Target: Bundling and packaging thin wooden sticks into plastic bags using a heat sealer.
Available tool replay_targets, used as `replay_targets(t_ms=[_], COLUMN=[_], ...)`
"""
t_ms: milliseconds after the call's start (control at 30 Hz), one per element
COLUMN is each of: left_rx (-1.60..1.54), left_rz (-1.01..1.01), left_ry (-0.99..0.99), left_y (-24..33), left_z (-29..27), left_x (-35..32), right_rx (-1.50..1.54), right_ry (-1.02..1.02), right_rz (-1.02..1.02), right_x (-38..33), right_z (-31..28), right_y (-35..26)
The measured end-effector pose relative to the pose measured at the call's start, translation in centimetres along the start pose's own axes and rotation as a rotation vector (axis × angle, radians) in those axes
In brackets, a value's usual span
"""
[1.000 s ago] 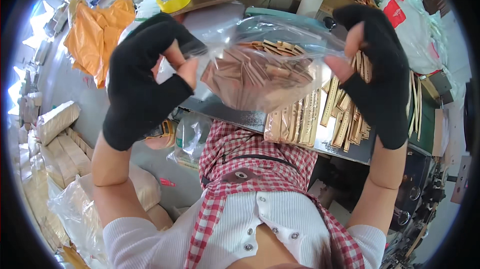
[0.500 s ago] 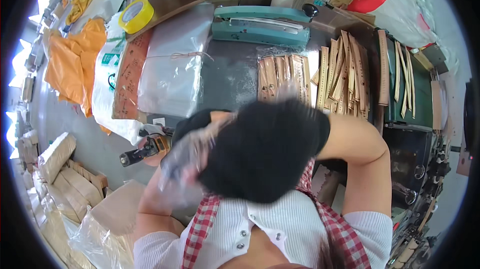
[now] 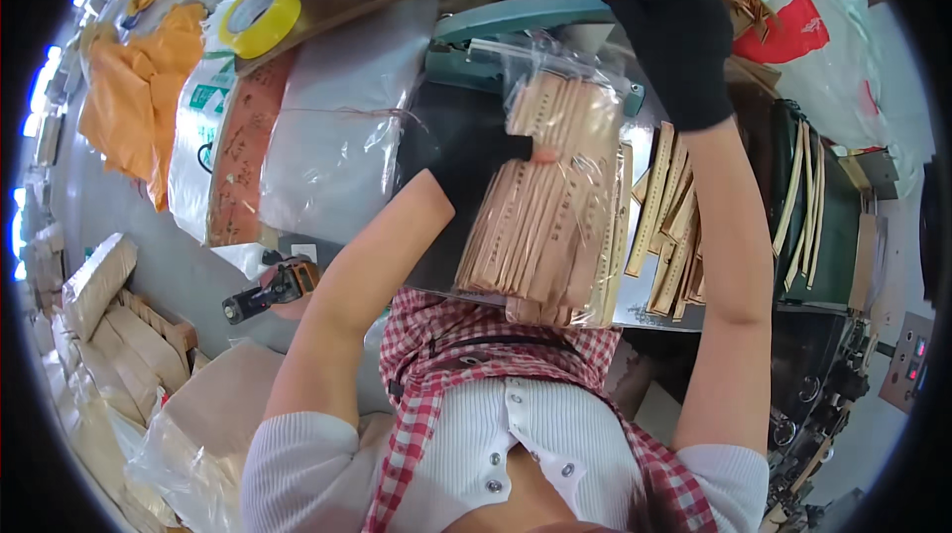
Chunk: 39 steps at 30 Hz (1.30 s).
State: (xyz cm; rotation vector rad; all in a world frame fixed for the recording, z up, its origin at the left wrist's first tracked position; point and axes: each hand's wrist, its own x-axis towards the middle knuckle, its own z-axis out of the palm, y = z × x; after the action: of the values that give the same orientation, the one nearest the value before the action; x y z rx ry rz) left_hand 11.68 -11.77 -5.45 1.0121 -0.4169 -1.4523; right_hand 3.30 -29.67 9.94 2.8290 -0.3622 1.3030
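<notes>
The left hand [image 3: 476,161], in a black fingerless glove, has its fingers [image 3: 540,153] curled shut on the side of a clear bag [image 3: 555,206] packed with flat tan strips; one bare fingertip presses the plastic just below the bag's mouth. The right hand [image 3: 674,32], gloved the same way, is up at the far end of the sealer's arm. Its fingers are bent over something there, but whether they clamp the arm or only rest on it cannot be told.

The bag stands on the dark bench [image 3: 436,265] in front of the teal sealer [image 3: 516,17], its open top lying at the sealer's jaw, its bottom toward the person's checked shirt. To my eye this is the sealing step: the mouth is being fed under the bar. The next move calls for the plastic to lie flat and straight across the jaw, strips kept clear of it, before the arm is pressed.

Right of the sealer, loose strips [image 3: 674,226] lie fanned on the bench. Left of it lie a grey plastic sack [image 3: 337,136], a yellow tape roll [image 3: 258,15] and orange cloth [image 3: 129,107]. Below the sack, near the left elbow, sits a small black-and-orange tool [image 3: 273,290].
</notes>
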Motion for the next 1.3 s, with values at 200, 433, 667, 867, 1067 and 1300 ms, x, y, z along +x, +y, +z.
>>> replay_targets(t_ms=[200,433,667,867,1067,1300], left_rx=[0.007,-0.171,-0.033,-0.072,0.187,0.195], left_rz=[-0.026,0.038,0.085,-0.093,-0.021,0.242], left_ry=[-0.003,0.062,0.107,0.035,0.092,0.177], left_y=[-0.8,-0.3,-3.9,-3.3,-3.1,-4.2], left_z=[-2.1,-2.7,-5.2,-5.4,-2.4,-0.6], left_x=[2.9,0.1,-2.7,-1.9,-2.9,-8.8], right_rx=[0.015,0.101,0.194,0.245,0.154,0.558], right_ry=[-0.006,0.121,0.11,0.079,-0.056,-0.336], right_rz=[0.158,0.242,0.26,0.271,0.501,0.942], right_x=[-12.1,-15.8,-16.7,-15.9,-20.5,-29.6], right_z=[4.8,9.3,9.5,7.6,3.0,4.2], right_y=[6.5,6.5,7.0,6.0,2.1,-9.7])
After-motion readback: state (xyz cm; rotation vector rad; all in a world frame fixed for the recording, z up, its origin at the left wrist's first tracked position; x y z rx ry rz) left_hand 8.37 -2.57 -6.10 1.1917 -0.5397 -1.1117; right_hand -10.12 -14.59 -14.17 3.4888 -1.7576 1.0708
